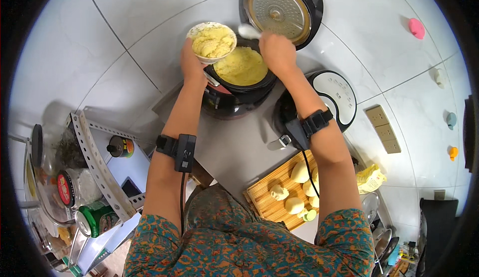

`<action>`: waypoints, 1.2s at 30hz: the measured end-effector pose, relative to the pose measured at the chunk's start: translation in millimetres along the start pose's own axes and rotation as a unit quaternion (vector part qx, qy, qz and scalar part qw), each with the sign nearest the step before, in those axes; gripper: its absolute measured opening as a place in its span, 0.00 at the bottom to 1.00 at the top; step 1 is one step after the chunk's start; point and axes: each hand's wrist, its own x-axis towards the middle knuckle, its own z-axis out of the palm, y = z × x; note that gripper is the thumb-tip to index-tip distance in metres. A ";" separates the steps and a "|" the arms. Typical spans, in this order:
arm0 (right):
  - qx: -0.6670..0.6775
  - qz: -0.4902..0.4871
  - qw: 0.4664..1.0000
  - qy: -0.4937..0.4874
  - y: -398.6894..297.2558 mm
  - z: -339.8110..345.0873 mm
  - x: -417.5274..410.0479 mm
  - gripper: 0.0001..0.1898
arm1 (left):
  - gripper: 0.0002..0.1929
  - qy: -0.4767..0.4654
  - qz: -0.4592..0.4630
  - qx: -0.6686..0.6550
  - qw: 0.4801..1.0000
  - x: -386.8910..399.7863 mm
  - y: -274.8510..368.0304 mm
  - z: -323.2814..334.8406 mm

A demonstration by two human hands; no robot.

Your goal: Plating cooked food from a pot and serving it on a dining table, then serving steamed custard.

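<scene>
A patterned bowl (207,59), filled with yellow grainy food (212,42), is held by its left side in my left hand (191,64). It tilts slightly over the rim of a dark rice cooker (234,103). More of the yellow food (241,67) fills the cooker's pot in a fairly even layer. My right hand (277,52) grips a white rice paddle (249,31), partly blurred and raised above the pot's far edge. Behind that hand, the cooker's lid (278,9) stands open with its perforated metal inner plate showing.
A second black appliance (335,95) with a control panel sits right of the cooker. Nearer me, a bamboo tray (262,200) carries several pale dough balls (295,205). At left, a metal rack (101,168) holds jars and a green can (98,219). Wall sockets (383,129) are at right.
</scene>
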 end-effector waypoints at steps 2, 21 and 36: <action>-0.035 -0.003 0.998 -0.049 13.6 36.1 3.9 0.10 | 0.24 0.014 0.005 -0.012 1.000 -3.2 -1.0 -2.0; 0.109 -0.052 0.967 -0.226 -9.8 190.7 37.3 0.14 | 0.21 0.054 0.141 -0.127 0.980 33.6 -25.5 -23.2; 0.120 0.014 0.947 -0.299 1.5 154.5 35.2 0.09 | 0.25 0.088 0.138 -0.127 0.978 45.3 -36.4 -29.1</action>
